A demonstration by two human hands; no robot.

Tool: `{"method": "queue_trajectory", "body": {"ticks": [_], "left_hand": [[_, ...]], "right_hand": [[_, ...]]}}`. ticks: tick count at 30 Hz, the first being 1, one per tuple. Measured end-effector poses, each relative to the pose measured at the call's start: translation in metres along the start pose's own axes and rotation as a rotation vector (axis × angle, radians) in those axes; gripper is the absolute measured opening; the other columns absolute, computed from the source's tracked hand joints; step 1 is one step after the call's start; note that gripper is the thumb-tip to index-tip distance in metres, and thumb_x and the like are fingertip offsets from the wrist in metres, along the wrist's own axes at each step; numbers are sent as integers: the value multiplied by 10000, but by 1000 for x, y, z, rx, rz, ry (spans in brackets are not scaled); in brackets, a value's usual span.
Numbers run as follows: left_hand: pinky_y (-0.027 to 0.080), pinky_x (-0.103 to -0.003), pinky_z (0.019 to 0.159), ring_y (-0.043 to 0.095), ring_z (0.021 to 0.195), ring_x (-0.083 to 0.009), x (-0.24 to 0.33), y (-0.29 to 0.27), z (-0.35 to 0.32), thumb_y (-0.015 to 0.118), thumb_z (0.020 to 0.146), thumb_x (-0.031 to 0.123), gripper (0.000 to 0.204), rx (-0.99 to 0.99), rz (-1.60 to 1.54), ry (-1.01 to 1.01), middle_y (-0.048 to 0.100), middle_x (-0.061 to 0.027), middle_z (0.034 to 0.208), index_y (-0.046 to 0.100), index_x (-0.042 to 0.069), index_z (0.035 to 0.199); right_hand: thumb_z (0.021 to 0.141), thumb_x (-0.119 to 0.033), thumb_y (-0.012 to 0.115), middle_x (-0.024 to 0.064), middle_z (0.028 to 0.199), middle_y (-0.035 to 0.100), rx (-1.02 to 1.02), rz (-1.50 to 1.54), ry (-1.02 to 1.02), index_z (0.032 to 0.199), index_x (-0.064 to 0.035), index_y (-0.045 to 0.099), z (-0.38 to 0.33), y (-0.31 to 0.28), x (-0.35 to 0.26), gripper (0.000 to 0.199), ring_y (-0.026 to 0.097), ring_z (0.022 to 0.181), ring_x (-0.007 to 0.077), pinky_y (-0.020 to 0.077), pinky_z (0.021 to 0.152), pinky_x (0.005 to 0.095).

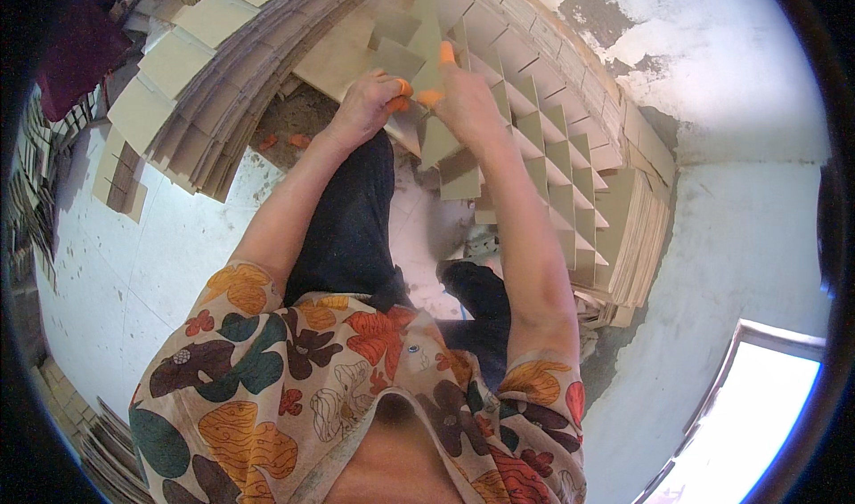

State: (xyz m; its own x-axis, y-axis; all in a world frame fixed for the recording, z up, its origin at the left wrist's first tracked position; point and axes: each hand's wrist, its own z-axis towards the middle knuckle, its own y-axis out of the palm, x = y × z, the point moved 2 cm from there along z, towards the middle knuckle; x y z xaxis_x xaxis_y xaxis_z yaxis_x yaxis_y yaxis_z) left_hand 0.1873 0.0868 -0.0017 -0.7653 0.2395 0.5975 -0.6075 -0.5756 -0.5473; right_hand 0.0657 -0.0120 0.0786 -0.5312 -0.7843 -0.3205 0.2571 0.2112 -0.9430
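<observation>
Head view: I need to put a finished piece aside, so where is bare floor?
Bare floor lies left of the left hand, below the cardboard stacks. Crowded: around the right hand, where the grid divider spreads.

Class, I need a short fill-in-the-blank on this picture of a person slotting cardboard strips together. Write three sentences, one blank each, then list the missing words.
1. The fingertips of both hands wear small covers coloured ____.
2. The left hand and right hand both grip a grid divider made of ____ strips.
3. Finished dividers lie in a row to the person's ____ side.

Missing words: orange; cardboard; right
</observation>
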Motion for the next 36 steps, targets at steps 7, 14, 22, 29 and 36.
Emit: {"method": "queue_trajectory", "body": {"ticks": [7,14,22,29,36], "left_hand": [[447,-385,662,549,748,-301,3,0,3,672,686,52,174,12,-9,21,602,-98,746,579,50,833],[469,-383,706,556,857,-304,0,0,5,705,663,79,258,-50,72,-30,621,-110,889,593,58,894],[213,-433,1095,223,1352,-304,33,-15,32,828,498,247,1059,-327,349,125,283,-119,1446,281,34,1378],[157,-443,1119,174,1380,-268,6,3,47,835,491,226,1131,-628,464,101,233,-127,1471,202,22,1406],[206,-406,1104,250,1347,-253,2,27,74,776,588,144,946,-501,554,274,332,-122,1412,274,67,1387]], "right_hand": [[664,-355,761,207,940,640,-491,-230,-29,904,1,639,-7,0,-24,447,619,909,345,498,749,435],[761,-465,644,189,945,645,-232,-13,92,973,1,610,9,-8,7,513,619,920,335,489,755,451],[813,-550,554,211,1155,558,137,-333,595,1143,11,509,-12,-34,137,652,509,1102,356,443,872,441],[790,-547,580,246,977,611,8,-278,440,1088,30,543,-43,-21,189,650,587,939,372,466,813,412],[827,-346,619,228,827,619,-66,132,25,1259,-5,463,-88,-23,128,572,628,806,320,473,723,378]]}}
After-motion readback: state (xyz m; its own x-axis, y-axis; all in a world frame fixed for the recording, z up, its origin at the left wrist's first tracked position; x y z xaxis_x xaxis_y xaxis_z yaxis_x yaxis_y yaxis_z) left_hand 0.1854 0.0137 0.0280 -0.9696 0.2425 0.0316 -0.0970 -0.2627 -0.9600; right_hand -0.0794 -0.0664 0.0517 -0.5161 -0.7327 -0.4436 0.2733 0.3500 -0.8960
